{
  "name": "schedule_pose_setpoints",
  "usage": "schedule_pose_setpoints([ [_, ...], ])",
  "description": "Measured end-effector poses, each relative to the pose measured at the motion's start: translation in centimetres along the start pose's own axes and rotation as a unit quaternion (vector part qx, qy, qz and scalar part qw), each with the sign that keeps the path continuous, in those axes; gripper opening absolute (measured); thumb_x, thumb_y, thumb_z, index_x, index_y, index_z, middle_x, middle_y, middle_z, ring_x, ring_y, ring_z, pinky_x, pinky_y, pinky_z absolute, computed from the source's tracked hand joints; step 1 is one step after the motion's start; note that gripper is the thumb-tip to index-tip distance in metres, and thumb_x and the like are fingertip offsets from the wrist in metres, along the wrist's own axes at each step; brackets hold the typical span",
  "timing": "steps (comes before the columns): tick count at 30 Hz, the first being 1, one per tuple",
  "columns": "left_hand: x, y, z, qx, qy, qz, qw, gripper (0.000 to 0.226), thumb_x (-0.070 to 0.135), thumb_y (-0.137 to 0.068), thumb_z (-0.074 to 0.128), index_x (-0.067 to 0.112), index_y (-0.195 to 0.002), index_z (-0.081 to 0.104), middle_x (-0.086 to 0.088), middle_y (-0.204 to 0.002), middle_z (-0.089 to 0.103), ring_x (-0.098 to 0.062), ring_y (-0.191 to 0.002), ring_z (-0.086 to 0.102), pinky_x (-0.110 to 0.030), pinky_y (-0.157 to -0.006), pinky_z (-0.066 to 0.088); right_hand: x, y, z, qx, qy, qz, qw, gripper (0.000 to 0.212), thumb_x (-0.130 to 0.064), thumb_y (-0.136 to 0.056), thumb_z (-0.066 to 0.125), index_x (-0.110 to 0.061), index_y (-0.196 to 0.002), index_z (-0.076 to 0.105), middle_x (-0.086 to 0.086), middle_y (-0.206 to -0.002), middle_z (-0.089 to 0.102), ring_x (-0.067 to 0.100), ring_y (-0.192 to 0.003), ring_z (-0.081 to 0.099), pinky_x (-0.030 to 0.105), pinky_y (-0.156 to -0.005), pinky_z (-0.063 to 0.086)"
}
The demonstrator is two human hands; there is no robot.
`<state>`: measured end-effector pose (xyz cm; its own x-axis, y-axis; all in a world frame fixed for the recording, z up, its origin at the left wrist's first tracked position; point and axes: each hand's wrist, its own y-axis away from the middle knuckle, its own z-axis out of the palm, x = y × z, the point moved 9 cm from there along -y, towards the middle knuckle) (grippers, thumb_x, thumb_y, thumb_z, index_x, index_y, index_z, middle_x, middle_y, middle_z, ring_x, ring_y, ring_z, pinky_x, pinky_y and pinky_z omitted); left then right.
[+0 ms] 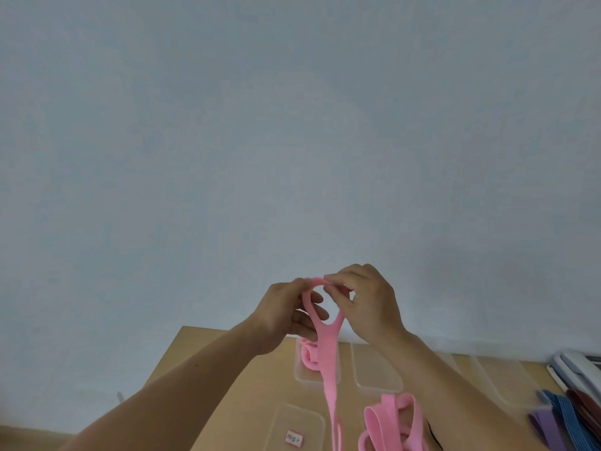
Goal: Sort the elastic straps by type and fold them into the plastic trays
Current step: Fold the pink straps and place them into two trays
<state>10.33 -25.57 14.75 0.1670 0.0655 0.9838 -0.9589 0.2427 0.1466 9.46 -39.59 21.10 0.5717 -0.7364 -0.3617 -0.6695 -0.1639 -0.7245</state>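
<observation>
Head view: the far tray (297, 372) near the bench's back edge contains a folded pink strap (307, 357), the near tray (304, 416) a label (294, 437), while left hand (286, 317) and right hand (369, 304) pinch the hanging pink strap (327, 348), partly covering the far tray, beside loose pink straps (393, 421).

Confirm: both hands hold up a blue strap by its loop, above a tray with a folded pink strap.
Not blue: the head view shows the held strap is pink. The left hand and right hand do pinch its loop, above the tray holding a folded pink strap.
</observation>
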Motion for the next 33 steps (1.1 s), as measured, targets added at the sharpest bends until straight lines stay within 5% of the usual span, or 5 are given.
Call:
schedule_pose_setpoints([
  [7,-0.5,0.2,-0.5,-0.014,0.030,-0.011,0.999,0.040,0.032,-0.097,0.058,-0.008,-0.098,0.067,-0.017,-0.083,0.069,-0.030,-0.069,0.066,-0.043,-0.074,0.057,-2.0,1.0,0.6,0.002,-0.009,-0.098,0.995,0.020,-0.039,-0.089,0.059,-0.029,-0.090,0.077,-0.016,-0.081,0.064,0.009,-0.076,0.053,0.015,-0.064,0.043],
  [12,0.1,0.9,-0.7,-0.031,0.022,0.022,0.999,0.033,0.018,-0.100,0.054,-0.013,-0.104,0.064,-0.018,-0.089,0.070,-0.028,-0.073,0.069,-0.036,-0.069,0.059,1.4,2.0,2.0,-0.127,-0.204,0.147,0.959,0.005,-0.034,-0.091,0.066,-0.033,-0.092,0.071,-0.020,-0.088,0.069,0.003,-0.080,0.063,0.013,-0.066,0.044],
  [18,0.7,1.3,-1.0,-0.020,-0.035,0.071,0.997,0.020,0.013,-0.098,0.058,-0.007,-0.105,0.057,-0.022,-0.092,0.071,-0.032,-0.080,0.071,-0.045,-0.077,0.060,1.3,3.3,3.0,-0.189,-0.351,0.327,0.856,0.032,-0.029,-0.098,0.057,0.000,-0.094,0.070,0.014,-0.079,0.074,0.015,-0.054,0.061,0.030,-0.057,0.050],
  [23,0.5,1.5,-1.6,0.008,-0.036,0.080,0.996,0.016,0.009,-0.094,0.064,-0.002,-0.104,0.058,-0.027,-0.097,0.068,-0.037,-0.082,0.070,-0.054,-0.083,0.058,0.6,2.3,2.6,-0.188,-0.285,0.260,0.903,0.006,-0.009,-0.091,0.066,-0.006,-0.093,0.070,0.010,-0.076,0.074,0.013,-0.056,0.063,0.030,-0.055,0.049],
  [33,-1.5,2.0,-0.6,-0.080,-0.040,-0.074,0.993,0.032,0.029,-0.087,0.064,0.004,-0.106,0.062,-0.024,-0.109,0.070,-0.038,-0.097,0.070,-0.039,-0.080,0.054,0.3,2.2,2.7,-0.123,-0.199,0.146,0.961,0.026,-0.003,-0.090,0.065,-0.027,-0.092,0.074,-0.024,-0.081,0.069,-0.001,-0.075,0.065,0.012,-0.069,0.048],
])
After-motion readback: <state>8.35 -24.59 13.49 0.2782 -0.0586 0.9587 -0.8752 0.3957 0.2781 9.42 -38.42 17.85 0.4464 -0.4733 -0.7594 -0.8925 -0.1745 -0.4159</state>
